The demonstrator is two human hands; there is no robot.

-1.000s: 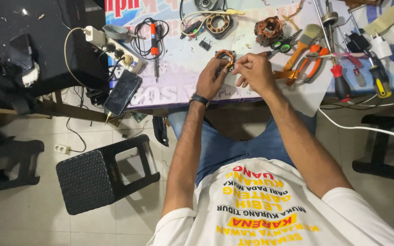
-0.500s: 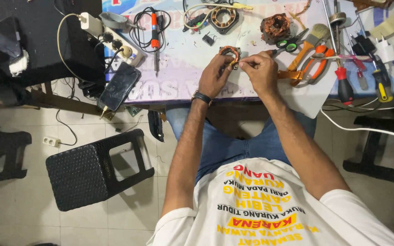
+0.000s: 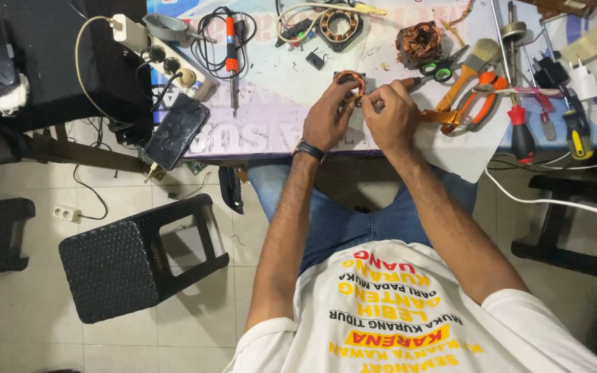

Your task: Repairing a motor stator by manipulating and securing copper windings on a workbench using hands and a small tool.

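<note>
We grip a small copper-wound motor stator (image 3: 352, 83) with our left hand (image 3: 327, 117); our right hand (image 3: 392, 116) pinches its wire. Green-handled scissors (image 3: 440, 69) and orange pliers (image 3: 475, 103) lie just beside.

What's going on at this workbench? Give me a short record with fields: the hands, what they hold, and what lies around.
Left hand: left hand grips a small copper-wound coil over the table
Right hand: right hand pinches at the coil's near edge
Wrist: dark watch on the left wrist
Right of the hands: green-handled scissors, brush, orange pliers, screwdrivers
Left of the hands: soldering iron, power strip, phone at the table edge
Floor: black stool
</note>
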